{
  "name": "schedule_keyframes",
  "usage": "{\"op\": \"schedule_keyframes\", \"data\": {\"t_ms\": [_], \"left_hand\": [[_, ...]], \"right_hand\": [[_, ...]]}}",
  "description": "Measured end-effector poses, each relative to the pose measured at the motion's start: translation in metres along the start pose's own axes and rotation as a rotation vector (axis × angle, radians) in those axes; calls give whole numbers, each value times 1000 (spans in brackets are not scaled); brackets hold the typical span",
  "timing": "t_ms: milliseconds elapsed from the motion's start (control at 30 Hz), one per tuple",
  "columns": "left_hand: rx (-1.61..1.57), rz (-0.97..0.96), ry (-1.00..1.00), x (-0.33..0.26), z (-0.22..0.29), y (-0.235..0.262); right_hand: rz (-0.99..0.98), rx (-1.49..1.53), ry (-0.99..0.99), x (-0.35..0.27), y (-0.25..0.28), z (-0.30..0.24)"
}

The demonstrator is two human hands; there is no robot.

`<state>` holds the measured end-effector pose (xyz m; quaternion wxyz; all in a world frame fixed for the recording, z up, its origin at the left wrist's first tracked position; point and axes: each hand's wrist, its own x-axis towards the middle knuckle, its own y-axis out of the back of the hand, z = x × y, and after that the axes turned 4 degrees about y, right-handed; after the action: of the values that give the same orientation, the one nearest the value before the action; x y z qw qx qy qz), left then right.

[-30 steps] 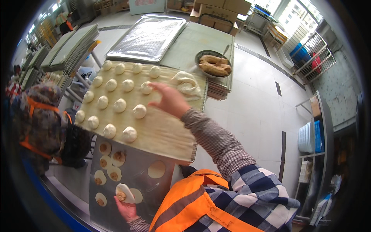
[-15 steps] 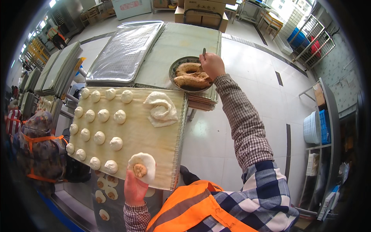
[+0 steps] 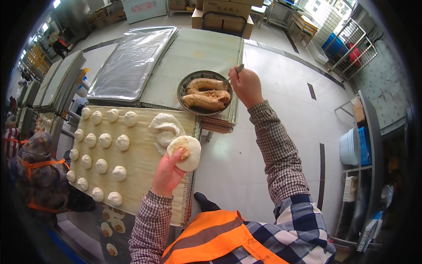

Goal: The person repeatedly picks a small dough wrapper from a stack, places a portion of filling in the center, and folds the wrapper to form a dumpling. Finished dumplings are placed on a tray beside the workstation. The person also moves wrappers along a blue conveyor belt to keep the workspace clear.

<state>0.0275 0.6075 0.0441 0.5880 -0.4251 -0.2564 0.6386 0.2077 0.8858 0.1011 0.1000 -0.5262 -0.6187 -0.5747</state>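
On the palm and fingers of my left hand (image 3: 166,177) rests a round white dough wrapper (image 3: 192,159), its thumb pressed on the lump of brown filling (image 3: 183,152) at the middle. A thin grey-handled utensil (image 3: 240,68) is gripped in my right hand (image 3: 247,87), by the right rim of a dark patterned bowl (image 3: 180,91). The utensil's working end is hard to make out. Brown filling (image 3: 205,101) lies in the bowl in a thick curved mound. Several pleated buns (image 3: 122,142) sit in rows on the lined tray (image 3: 143,163), with a crumpled white cloth (image 3: 163,123) at its far right.
A plastic-covered tray (image 3: 127,66) lies beyond the buns, next to stacked lined racks (image 3: 202,48). Several filled wrappers (image 3: 106,229) lie on a dark surface below the tray. At left is another person (image 3: 41,171) with orange straps; a shelf (image 3: 367,163) stands right.
My left hand has moved up and right with the wrapper, its thumb now over the filling. My right hand has drawn slightly right, away from the bowl. The whole view has shifted a little.
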Motion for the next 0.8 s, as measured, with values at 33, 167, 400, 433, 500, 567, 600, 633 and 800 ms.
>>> {"op": "schedule_keyframes", "data": {"t_ms": [33, 167, 400, 433, 500, 567, 600, 633, 800], "left_hand": [[13, 16, 10, 9, -1, -3], [84, -30, 79, 46, -8, -7], [48, 72, 104, 117, -24, 0], [44, 83, 101, 123, -24, 2], [70, 100, 37, 130, -25, 4], [102, 90, 1, 134, -25, 6], [105, 95, -2, 135, -25, 7], [106, 98, -7, 136, -26, 7], [47, 80, -78, 144, -21, 4]], "right_hand": [[-21, 1, 0, -5, 9, -3], [-165, 23, -35, -27, 25, -13], [-173, 272, -235, -47, 25, -5], [-173, 321, -269, -49, 24, -4], [-162, 425, -402, -53, 20, -6], [-152, 413, -375, -58, 15, -10], [-144, 434, -342, -60, 12, -12], [-128, 520, -417, -61, 9, -15], [-139, 274, -179, -57, -3, -23]]}}
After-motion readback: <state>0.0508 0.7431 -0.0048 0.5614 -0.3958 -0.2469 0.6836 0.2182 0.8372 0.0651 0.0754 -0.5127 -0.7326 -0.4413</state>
